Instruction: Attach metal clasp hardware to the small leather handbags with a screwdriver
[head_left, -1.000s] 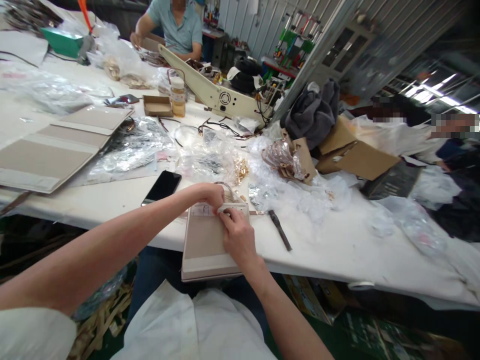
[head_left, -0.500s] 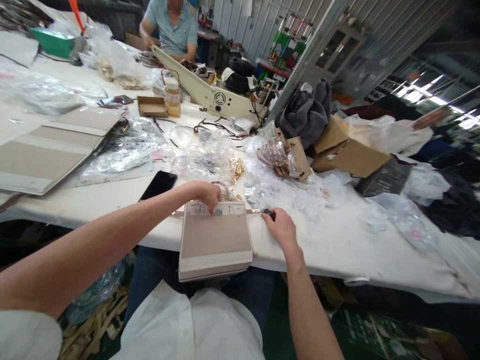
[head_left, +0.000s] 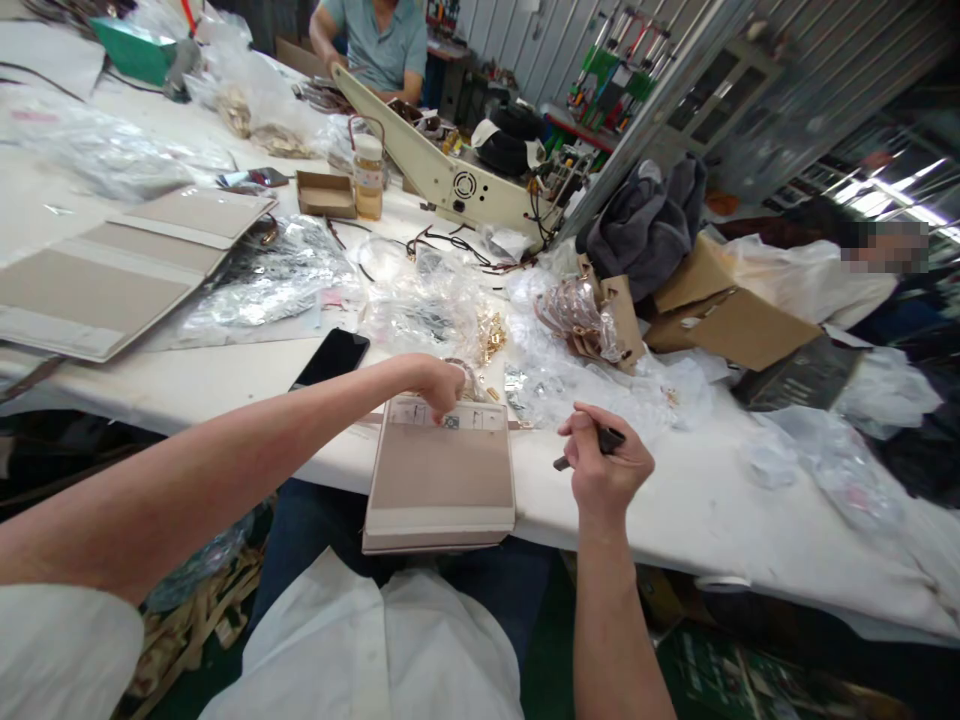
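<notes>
A beige boxy bag (head_left: 442, 472) lies at the table's front edge, partly over my lap, with a clear-covered strip along its far side. Small straps stick out at both sides, the right one ending in a metal piece (head_left: 520, 425). My left hand (head_left: 442, 385) is closed over the bag's far edge, thumb on the strip; its other fingers are partly hidden. A pale curved handle shows behind it. To the right of the bag, raised above the table, my right hand (head_left: 604, 455) is closed around a slim dark hand tool (head_left: 613, 438), its exact kind unclear.
Loose gold fittings (head_left: 491, 338) lie among clear plastic bags just behind. A black phone (head_left: 330, 358) rests to the left, near a flat beige panel (head_left: 135, 265). Beyond are a jar (head_left: 367, 185), a cream machine (head_left: 465, 190) and a cardboard box (head_left: 739, 315). A person sits across the table.
My right hand has moved away from the bag's right strap, rightward and up, with the dark tool in it. My left hand stays on the bag's far edge. The whole view has shifted slightly.
</notes>
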